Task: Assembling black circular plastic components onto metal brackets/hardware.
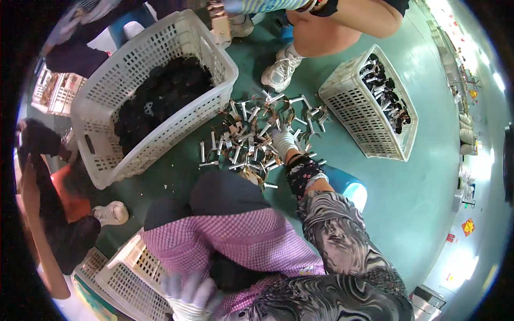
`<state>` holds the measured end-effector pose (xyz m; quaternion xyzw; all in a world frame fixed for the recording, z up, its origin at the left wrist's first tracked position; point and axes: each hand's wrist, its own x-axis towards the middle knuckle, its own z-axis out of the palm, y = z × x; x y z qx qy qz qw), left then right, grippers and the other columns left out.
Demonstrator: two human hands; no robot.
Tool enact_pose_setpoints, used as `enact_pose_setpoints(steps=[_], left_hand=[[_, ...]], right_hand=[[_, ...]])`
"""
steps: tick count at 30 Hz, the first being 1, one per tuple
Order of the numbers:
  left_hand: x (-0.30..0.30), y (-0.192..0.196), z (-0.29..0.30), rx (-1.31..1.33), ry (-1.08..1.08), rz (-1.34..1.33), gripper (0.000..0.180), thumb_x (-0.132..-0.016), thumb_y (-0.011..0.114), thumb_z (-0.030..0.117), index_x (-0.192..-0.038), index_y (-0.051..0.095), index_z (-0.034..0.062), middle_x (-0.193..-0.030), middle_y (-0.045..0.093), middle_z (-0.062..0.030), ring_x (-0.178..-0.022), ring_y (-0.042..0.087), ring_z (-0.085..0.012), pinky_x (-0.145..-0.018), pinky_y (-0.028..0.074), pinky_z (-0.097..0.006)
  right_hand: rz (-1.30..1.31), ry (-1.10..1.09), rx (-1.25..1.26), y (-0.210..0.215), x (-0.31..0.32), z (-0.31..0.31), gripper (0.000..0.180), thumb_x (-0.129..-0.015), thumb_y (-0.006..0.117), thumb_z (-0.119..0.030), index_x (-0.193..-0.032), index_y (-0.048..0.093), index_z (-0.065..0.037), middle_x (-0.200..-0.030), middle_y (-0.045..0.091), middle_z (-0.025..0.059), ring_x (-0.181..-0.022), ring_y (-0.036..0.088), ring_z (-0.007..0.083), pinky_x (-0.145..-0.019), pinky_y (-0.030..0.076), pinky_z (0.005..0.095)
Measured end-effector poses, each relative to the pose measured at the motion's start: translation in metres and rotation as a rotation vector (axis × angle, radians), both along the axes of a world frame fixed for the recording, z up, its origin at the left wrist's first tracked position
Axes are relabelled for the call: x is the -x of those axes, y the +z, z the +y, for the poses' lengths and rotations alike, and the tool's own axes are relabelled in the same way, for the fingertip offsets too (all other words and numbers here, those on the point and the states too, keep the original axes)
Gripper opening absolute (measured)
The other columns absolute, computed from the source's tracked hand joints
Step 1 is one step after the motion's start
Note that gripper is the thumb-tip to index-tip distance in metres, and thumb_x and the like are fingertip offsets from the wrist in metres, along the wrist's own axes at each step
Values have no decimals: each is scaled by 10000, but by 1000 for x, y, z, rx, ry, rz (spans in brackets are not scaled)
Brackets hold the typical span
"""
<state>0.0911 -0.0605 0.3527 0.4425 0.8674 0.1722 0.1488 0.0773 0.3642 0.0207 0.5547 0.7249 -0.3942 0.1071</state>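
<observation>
R hand (282, 140), gloved, reaches into metal clips (257, 134) on floor, grip unclear. L hand (190, 291) blurred at 7 o'clock, can't tell. Basket (350, 112) at 2 o'clock part-filled; plenty left.

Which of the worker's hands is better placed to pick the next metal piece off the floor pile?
Probably the right hand: it reaches into the metal pieces, while the left hand is back by the lap.
</observation>
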Motion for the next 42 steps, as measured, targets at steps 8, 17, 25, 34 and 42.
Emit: enact_pose_setpoints(steps=[8, 17, 25, 34, 42], left_hand=[[7, -19, 42, 99, -229, -88, 450, -704, 642, 348, -1119, 581, 185, -1143, 531, -80, -1096, 437, -350, -953, 249, -565], [14, -8, 45, 203, -242, -106, 469, -703, 605, 321, -1139, 555, 155, -1107, 521, -111, -1097, 432, -378, -944, 281, -579], [8, 19, 32, -49, 46, -305, 422, -674, 655, 310, -1051, 594, 130, -1023, 528, -103, -1075, 446, -385, -930, 296, -577], [-12, 5, 10, -490, 557, -558, 661, -585, 669, 158, -1195, 440, 43, -1056, 445, -120, -834, 522, -221, -713, 462, -310], [-27, -13, 2, -1248, 736, -1290, 574, -762, 628, 114, -1287, 400, 66, -1185, 503, -132, -997, 572, -250, -763, 525, -353]], right_hand=[[187, -148, 244, -78, 5, 80, 484, -876, 508, -254, -1324, 389, -119, -1130, 567, 51, -975, 517, 181, -846, 400, 298], [363, -234, 140, -52, 23, 42, 360, -828, 595, -263, -1102, 540, -35, -946, 604, 71, -829, 534, 187, -759, 428, 310], [775, -620, 433, 29, 19, -9, 233, -798, 624, -236, -975, 531, -118, -808, 542, 41, -767, 533, 188, -680, 472, 355], [991, -649, 755, 182, -41, -32, 291, -846, 564, -223, -1099, 544, -81, -925, 555, 34, -575, 431, 61, -502, 347, 172], [1170, 57, 646, 311, -80, -110, 240, -845, 545, -204, -1023, 517, -46, -877, 564, 69, -599, 508, 114, -574, 460, 271]])
